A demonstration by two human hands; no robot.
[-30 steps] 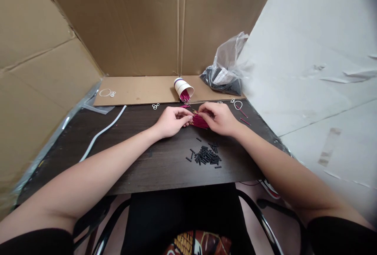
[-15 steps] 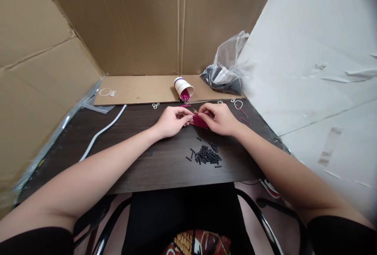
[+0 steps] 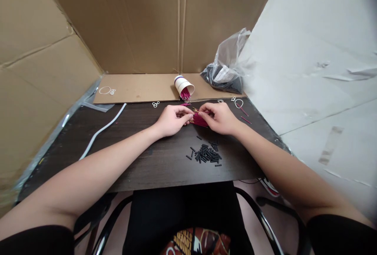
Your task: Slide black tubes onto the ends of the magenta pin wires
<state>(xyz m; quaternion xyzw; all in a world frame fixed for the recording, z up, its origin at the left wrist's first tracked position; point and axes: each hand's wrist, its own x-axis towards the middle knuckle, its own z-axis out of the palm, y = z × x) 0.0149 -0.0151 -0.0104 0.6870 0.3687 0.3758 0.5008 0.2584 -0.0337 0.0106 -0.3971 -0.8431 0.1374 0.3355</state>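
Close together over a row of thin pink wires (image 3: 200,120) with gold-coloured ends, my two hands work at fingertip range on the dark table. My left hand (image 3: 173,120) is closed in a pinch beside the wires' left ends; whatever its fingertips hold is too small to make out. With thumb and index finger together, my right hand (image 3: 218,117) pinches at a pink wire, its palm covering part of the row. Nearer to me lies a loose pile of short black tubes (image 3: 207,154). Behind the hands a white paper cup (image 3: 180,83) rests on its side, more pink wires inside it.
A clear bag (image 3: 226,78) of dark pieces sits at the back right on a cardboard strip (image 3: 138,86). White rubber bands (image 3: 156,105) and a few stray pink wires (image 3: 246,120) are scattered about. A pale tube (image 3: 100,131) lies left. Cardboard walls (image 3: 132,23) enclose the table.
The view has shifted very slightly. Both hands keep their pinch at the same place, with no clear movement of the wires or the black tubes.
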